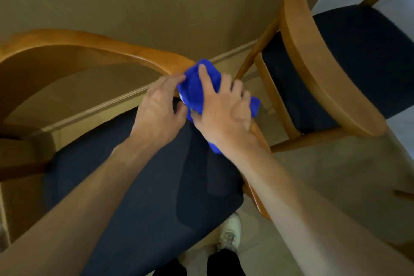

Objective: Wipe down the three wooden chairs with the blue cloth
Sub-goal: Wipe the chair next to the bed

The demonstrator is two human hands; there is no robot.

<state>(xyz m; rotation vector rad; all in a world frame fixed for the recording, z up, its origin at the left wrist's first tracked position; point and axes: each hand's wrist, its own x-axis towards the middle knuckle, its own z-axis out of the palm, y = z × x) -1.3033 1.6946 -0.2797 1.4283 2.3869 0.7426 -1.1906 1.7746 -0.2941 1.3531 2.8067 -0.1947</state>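
Cloth (197,87) under right hand (221,110)

We find no legible text, label, brand, number or sign anywhere in this view. A small white patch on the blue cloth (197,87), possibly a tag, shows at its left edge, but it is too small and blurred for us to read.
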